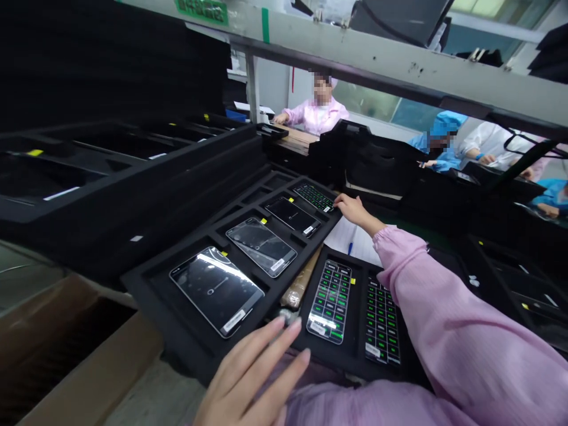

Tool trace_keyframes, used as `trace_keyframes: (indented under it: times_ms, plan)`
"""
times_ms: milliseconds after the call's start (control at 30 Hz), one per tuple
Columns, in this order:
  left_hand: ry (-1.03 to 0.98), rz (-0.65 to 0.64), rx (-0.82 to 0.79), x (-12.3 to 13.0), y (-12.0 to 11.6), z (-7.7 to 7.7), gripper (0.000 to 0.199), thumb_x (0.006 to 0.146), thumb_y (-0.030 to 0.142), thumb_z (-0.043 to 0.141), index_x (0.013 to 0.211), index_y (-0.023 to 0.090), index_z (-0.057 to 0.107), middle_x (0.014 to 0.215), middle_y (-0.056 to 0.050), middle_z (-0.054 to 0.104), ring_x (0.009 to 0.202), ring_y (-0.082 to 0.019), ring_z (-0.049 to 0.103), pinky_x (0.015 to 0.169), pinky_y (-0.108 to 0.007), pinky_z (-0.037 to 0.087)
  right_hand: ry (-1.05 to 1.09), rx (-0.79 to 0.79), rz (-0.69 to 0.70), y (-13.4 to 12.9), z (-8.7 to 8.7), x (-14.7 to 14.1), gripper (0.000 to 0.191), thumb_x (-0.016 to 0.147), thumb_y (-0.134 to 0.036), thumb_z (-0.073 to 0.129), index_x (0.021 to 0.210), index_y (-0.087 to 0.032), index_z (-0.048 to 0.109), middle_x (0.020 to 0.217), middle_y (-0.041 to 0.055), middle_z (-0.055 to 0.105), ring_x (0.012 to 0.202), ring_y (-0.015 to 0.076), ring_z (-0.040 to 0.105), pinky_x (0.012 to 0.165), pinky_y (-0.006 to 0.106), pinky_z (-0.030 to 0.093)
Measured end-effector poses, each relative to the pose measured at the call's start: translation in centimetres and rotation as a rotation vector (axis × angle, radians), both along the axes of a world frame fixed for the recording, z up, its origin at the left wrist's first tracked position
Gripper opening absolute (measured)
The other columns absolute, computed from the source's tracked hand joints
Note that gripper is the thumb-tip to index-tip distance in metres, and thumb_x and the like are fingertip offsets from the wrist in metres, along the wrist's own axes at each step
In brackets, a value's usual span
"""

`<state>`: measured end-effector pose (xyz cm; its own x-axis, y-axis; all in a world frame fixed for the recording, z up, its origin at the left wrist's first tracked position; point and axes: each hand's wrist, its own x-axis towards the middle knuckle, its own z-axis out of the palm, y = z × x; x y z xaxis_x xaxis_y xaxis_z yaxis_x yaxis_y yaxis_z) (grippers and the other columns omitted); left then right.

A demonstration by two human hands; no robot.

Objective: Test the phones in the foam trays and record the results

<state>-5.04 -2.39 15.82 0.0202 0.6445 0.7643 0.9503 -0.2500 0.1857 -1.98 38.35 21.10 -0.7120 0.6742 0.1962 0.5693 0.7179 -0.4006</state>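
A black foam tray lies at a slant in the middle, holding several phone-like screens. Three are dark, such as the large front one, and the far one shows a green grid. My right hand is at the tray's far right edge, fingers bent together on the rim beside that screen. Below the tray's near edge is my left hand, fingers spread, with nothing held. A second tray to the right carries two green-grid screens.
Paper with a blue pen lies beyond the second tray. Black trays are stacked at left, above a cardboard box. More trays are at right. A metal shelf beam crosses above. People work in the background.
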Motion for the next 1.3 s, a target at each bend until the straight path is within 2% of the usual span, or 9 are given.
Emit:
trace_keyframes:
  times_ms: [167,300,367,433,533,633,767,1033,1300]
  plan:
    - [-0.135,-0.077,-0.105,0.3,4.7,-0.3,0.041,0.088,0.007,0.045,0.125,0.016,0.06,0.141,-0.013,0.057,0.138,-0.027,0.047,0.107,-0.047,0.05,-0.007,0.07,0.025,-4.0,3.9,3.3,0.024,0.089,-0.013,0.038,0.099,-0.018,0.06,0.115,0.0078,0.07,0.12,0.0258,0.058,0.121,0.06,0.003]
    - [-0.144,-0.001,-0.249,1.3,8.0,-1.0,0.033,0.094,0.015,0.044,0.12,0.015,0.064,0.141,-0.015,0.057,0.136,-0.03,0.048,0.105,-0.053,0.051,-0.098,0.235,0.295,-11.4,7.7,12.6,0.026,0.086,-0.014,0.042,0.103,-0.02,0.061,0.108,0.0056,0.069,0.119,0.0271,0.061,0.123,0.058,0.012]
    - [-0.124,0.026,-0.33,1.8,9.4,-1.2,0.035,0.095,0.019,0.041,0.119,0.015,0.066,0.142,-0.016,0.056,0.137,-0.032,0.048,0.104,-0.056,0.051,-0.137,0.257,0.3,-15.6,8.1,18.4,0.027,0.09,-0.016,0.041,0.105,-0.021,0.062,0.114,0.0071,0.069,0.126,0.0277,0.057,0.123,0.056,0.019]
    - [-0.098,0.053,-0.404,2.3,10.6,-1.1,0.038,0.095,0.02,0.039,0.12,0.014,0.068,0.145,-0.018,0.053,0.139,-0.035,0.046,0.105,-0.058,0.05,-0.141,0.212,0.224,-18.7,6.9,23.6,0.027,0.093,-0.019,0.042,0.111,-0.023,0.062,0.114,0.0061,0.07,0.127,0.0273,0.058,0.121,0.056,0.026]
    - [-0.053,0.084,-0.493,3.0,12.4,-0.8,0.04,0.094,0.021,0.039,0.12,0.013,0.069,0.147,-0.021,0.05,0.141,-0.038,0.042,0.105,-0.06,0.048,-0.056,0.055,-0.004,-20.6,2.5,28.6,0.025,0.096,-0.022,0.043,0.112,-0.026,0.061,0.112,0.0042,0.073,0.121,0.0273,0.063,0.115,0.059,0.037]
    - [-0.022,0.096,-0.535,3.7,13.6,-0.8,0.042,0.092,0.021,0.039,0.121,0.011,0.069,0.149,-0.022,0.048,0.142,-0.038,0.041,0.107,-0.059,0.046,0.148,-0.078,-0.218,-20.2,-2.7,29.8,0.025,0.094,-0.021,0.043,0.113,-0.025,0.058,0.111,0.0061,0.074,0.12,0.0285,0.063,0.111,0.061,0.041]
    - [-0.013,0.126,-0.524,4.1,14.2,-1.4,0.044,0.093,0.022,0.037,0.12,0.008,0.069,0.147,-0.023,0.05,0.14,-0.039,0.042,0.11,-0.059,0.044,0.18,-0.149,-0.217,-18.9,-6.6,27.9,0.03,0.092,-0.018,0.039,0.118,-0.022,0.055,0.122,0.0074,0.07,0.138,0.028,0.048,0.118,0.064,0.028]
    - [-0.046,0.176,-0.55,4.8,14.6,-2.3,0.046,0.093,0.021,0.036,0.121,0.008,0.069,0.148,-0.023,0.048,0.141,-0.038,0.04,0.114,-0.056,0.04,0.039,-0.168,-0.085,-17.5,-7.2,25.4,0.035,0.092,-0.016,0.037,0.124,-0.019,0.052,0.134,0.0102,0.063,0.148,0.027,0.03,0.123,0.064,0.012]
    - [0.054,0.185,-0.674,5.2,15.5,-2.4,0.048,0.095,0.027,0.038,0.133,0.009,0.061,0.158,-0.026,0.031,0.149,-0.043,0.025,0.113,-0.062,0.036,0.222,0.035,-0.395,-17.1,-6.9,32.3,0.031,0.088,-0.015,0.038,0.115,-0.023,0.052,0.118,0.005,0.072,0.139,0.0286,0.045,0.119,0.067,0.013]
